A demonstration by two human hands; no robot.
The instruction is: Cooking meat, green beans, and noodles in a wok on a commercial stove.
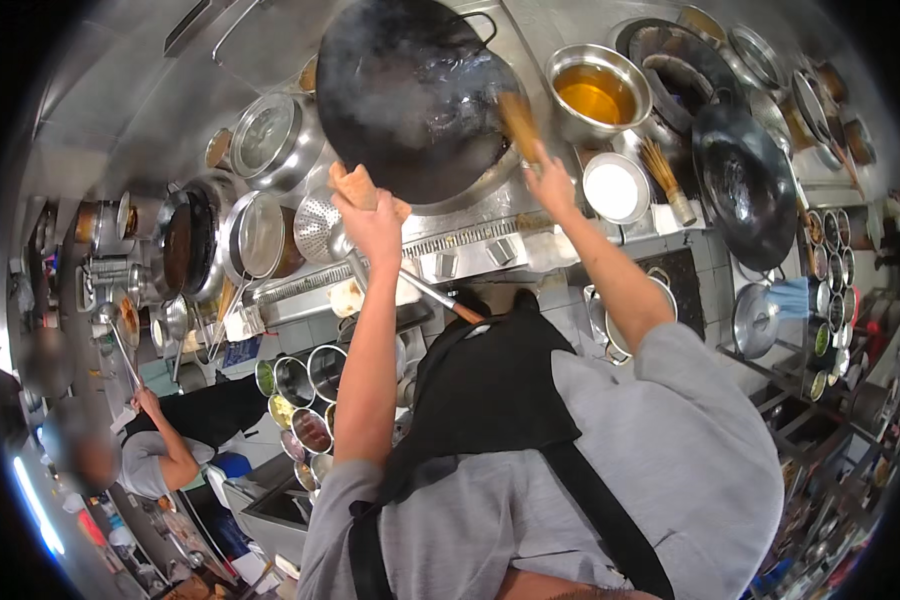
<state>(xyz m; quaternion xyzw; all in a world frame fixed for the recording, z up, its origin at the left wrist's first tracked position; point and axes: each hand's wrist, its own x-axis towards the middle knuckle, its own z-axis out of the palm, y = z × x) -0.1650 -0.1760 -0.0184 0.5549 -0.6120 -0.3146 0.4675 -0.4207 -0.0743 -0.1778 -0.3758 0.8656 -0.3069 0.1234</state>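
The bamboo brush (517, 122) lies over the 3 o'clock side of a large, dark, steaming wok (410, 115), its long axis running from 5 to 11 o'clock; the blurred bristles leave contact with the wall unclear. The right grip (550, 187) is wrapped around its lower end, with the bristles at 11 o'clock from it and the wok's middle at 10. The left grip (375, 225), nearer the wok's rim between 7 and 8 o'clock, is closed on a bunched, light-brown cloth (353, 184); whether a handle sits beneath cannot be told. From the right grip, a metal pot (610, 57) of amber liquid stands at 1 o'clock, a white-filled bowl (615, 157) at 3.
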